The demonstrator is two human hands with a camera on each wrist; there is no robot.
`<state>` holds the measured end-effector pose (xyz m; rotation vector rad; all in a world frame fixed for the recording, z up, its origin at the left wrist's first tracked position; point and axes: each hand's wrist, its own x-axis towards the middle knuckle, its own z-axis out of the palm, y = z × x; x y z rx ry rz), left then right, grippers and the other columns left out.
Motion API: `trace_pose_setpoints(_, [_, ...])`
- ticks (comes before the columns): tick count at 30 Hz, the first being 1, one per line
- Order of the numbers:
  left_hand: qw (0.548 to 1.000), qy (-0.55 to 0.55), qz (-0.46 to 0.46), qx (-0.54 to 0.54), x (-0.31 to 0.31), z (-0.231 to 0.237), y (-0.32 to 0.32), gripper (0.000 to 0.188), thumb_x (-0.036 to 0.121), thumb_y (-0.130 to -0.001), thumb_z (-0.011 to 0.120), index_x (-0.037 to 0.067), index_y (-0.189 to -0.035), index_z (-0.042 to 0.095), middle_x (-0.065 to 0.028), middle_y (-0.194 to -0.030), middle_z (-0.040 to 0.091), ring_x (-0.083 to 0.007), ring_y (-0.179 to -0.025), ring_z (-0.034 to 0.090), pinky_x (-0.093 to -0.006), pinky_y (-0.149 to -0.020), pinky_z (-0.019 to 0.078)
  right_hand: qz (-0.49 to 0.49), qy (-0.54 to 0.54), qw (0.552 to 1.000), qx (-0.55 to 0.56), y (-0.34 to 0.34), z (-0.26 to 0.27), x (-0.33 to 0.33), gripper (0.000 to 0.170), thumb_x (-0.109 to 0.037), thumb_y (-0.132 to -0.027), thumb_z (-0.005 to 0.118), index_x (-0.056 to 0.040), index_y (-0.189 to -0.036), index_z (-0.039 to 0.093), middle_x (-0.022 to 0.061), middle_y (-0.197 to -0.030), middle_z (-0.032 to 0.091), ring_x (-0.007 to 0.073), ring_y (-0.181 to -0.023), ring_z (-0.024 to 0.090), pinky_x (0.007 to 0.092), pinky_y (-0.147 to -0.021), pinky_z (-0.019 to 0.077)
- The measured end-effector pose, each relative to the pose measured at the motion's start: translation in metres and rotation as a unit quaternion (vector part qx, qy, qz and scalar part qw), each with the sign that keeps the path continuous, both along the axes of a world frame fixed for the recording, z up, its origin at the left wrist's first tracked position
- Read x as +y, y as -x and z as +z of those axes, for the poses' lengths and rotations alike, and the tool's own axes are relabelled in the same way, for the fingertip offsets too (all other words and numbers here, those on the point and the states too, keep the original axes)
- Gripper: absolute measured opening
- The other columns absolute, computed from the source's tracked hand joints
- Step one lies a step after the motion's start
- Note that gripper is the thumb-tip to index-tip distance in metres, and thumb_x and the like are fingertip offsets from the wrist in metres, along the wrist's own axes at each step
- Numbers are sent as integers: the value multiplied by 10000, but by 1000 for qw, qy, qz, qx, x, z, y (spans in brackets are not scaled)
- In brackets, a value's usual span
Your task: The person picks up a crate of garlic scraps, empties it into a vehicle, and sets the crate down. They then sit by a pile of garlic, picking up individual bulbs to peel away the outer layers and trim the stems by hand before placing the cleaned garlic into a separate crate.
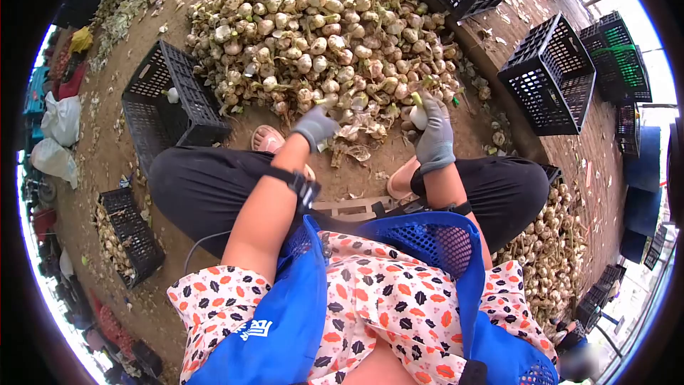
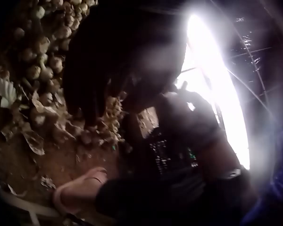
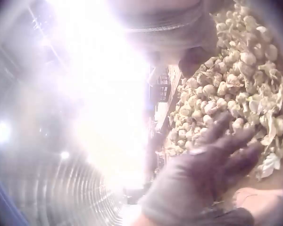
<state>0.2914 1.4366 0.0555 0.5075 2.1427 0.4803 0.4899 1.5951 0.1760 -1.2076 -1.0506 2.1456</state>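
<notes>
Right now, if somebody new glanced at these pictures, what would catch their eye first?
Most likely the big heap of garlic bulbs, spread across the top middle of the head view. Then the white bulb that the gloved right hand holds at the heap's near edge, with the gloved left hand, blurred, over to the left. The bright blue vest over the leaf-print shirt also stands out at the bottom of that view.
</notes>
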Motion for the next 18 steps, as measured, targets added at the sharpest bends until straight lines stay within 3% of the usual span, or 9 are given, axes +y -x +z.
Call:
trace_pose_setpoints(1, [997,17,77,20,-3,-39,26,633,164,-774,667,76,-1353,426,-171,-1138,612,-245,-960,621,-315,-805,503,-12,24,1000,14,-2,-2,-1,303,-308,-879,581,-153,-1123,493,75,-804,623,185,-565,618,247,-451,482])
trace_pose_setpoints(3, [975,111,133,136,3,6,44,623,264,-789,608,133,-1365,408,-154,-1281,518,-326,-1179,508,-380,-993,411,-16,37,999,-7,1,-6,-3,297,-325,-893,542,-135,-1117,497,87,-868,629,204,-629,636,261,-513,507])
trace_pose_setpoints(5, [972,107,90,190,5,12,58,612,196,-793,569,185,-1379,394,-134,-1313,492,-321,-1197,490,-392,-986,417,-8,52,998,28,-2,-15,-4,249,-270,-892,531,-114,-1085,518,97,-924,620,227,-724,646,268,-601,528])
trace_pose_setpoints(6, [960,91,27,263,7,7,60,586,158,-776,576,190,-1347,448,-121,-1303,506,-315,-1180,499,-394,-972,426,-15,50,999,13,3,-1,-7,206,-194,-888,507,-64,-1047,530,102,-956,608,240,-808,643,304,-685,540])
trace_pose_setpoints(9, [957,-19,-121,261,34,-25,73,534,106,-755,575,185,-1281,527,-91,-1305,512,-290,-1153,519,-385,-958,435,12,-20,999,42,1,-24,-6,174,-127,-876,496,-23,-1009,540,102,-961,609,229,-836,635,353,-705,548])
trace_pose_setpoints(13, [950,-25,-214,225,91,-11,51,513,58,-791,544,232,-1273,534,-95,-1353,475,-285,-1142,531,-369,-936,445,20,-57,998,8,6,-30,-4,240,21,-789,568,15,-1029,568,94,-960,622,172,-895,605,286,-820,500])
trace_pose_setpoints(15, [872,22,-390,295,104,-18,31,491,116,-834,539,270,-1298,505,-69,-1408,418,-288,-1129,543,-369,-923,458,23,-19,1000,-2,7,-25,-4,325,48,-760,593,8,-1082,567,82,-984,620,158,-917,597,264,-849,474])
trace_pose_setpoints(16, [832,24,-395,388,101,-43,26,434,163,-847,555,279,-1264,529,-52,-1407,415,-290,-1125,547,-381,-915,463,33,-23,999,-11,7,-24,-4,325,49,-758,598,3,-1078,571,78,-995,619,156,-913,597,262,-844,475])
trace_pose_setpoints(18, [836,31,-409,364,108,-66,32,403,154,-851,546,271,-1238,547,-51,-1374,450,-286,-1122,550,-385,-904,468,41,-18,999,-18,6,-30,-4,320,51,-750,615,-12,-1063,584,64,-1008,615,147,-907,594,259,-825,482])
